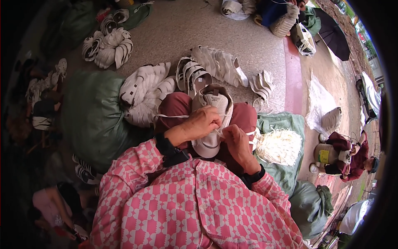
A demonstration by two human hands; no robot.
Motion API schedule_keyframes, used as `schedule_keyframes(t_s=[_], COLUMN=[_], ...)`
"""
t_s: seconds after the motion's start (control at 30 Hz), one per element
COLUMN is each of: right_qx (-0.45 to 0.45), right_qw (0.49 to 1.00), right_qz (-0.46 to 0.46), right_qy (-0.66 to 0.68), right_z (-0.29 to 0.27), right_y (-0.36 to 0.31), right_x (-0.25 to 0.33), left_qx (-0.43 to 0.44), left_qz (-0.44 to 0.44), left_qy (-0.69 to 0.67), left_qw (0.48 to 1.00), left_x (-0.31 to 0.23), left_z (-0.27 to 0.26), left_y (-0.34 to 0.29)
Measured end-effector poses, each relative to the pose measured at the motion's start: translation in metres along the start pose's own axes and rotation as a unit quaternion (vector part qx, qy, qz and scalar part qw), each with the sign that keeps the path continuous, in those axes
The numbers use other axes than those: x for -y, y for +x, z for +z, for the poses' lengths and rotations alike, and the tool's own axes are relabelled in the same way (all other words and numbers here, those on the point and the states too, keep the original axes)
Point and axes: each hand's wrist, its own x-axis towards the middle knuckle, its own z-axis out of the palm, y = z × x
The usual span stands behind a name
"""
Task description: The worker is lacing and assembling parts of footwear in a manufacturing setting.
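Note:
A pale mesh shoe upper [206,140] rests on my lap between my knees, its toe toward me and its heel opening away. My left hand [202,123] lies across the laced front with its fingers pinched on a white shoelace [171,116], which trails out to the left over my knee. Close beside it, my right hand [238,145] pinches the lace too, just right of the shoe. The exact grip of the fingertips is partly hidden.
A thick bundle of white laces [280,146] lies on green sacking [291,121] at my right. Nested shoe uppers [145,92] stand beyond my knees. A full green sack [93,116] is at my left. Other people sit around, one in dark red [357,159].

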Motion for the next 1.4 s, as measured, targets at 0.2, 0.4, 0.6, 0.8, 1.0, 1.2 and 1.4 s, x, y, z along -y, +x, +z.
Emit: schedule_keyframes(t_s=[0.2, 0.4, 0.6, 0.8, 1.0, 1.2, 1.4], right_qx=[0.016, 0.049, 0.163, 0.201, 0.133, 0.161, 0.156], right_qw=[0.992, 0.962, 0.916, 0.910, 0.923, 0.923, 0.919], right_qz=[-0.038, -0.171, -0.220, -0.235, -0.260, -0.214, -0.231], right_qy=[-0.117, -0.208, -0.292, -0.275, -0.250, -0.277, -0.279], right_z=[-0.005, -0.045, -0.055, -0.053, -0.049, -0.047, -0.042], right_y=[0.009, 0.032, 0.055, 0.066, 0.057, 0.055, 0.056], right_x=[0.016, 0.035, 0.034, 0.026, 0.021, 0.020, 0.009], left_qx=[0.001, 0.007, 0.057, 0.056, 0.069, 0.070, 0.082], left_qz=[-0.007, 0.040, 0.137, 0.107, 0.091, 0.091, 0.083], left_qy=[0.007, -0.001, 0.064, 0.061, 0.065, 0.040, 0.056], left_qw=[1.000, 0.999, 0.987, 0.991, 0.991, 0.993, 0.992], left_x=[0.001, 0.002, 0.003, 0.004, 0.008, 0.008, 0.005], left_z=[0.004, -0.005, -0.015, -0.007, -0.005, -0.004, -0.007], left_y=[0.000, -0.001, 0.008, 0.011, 0.011, 0.012, 0.013])
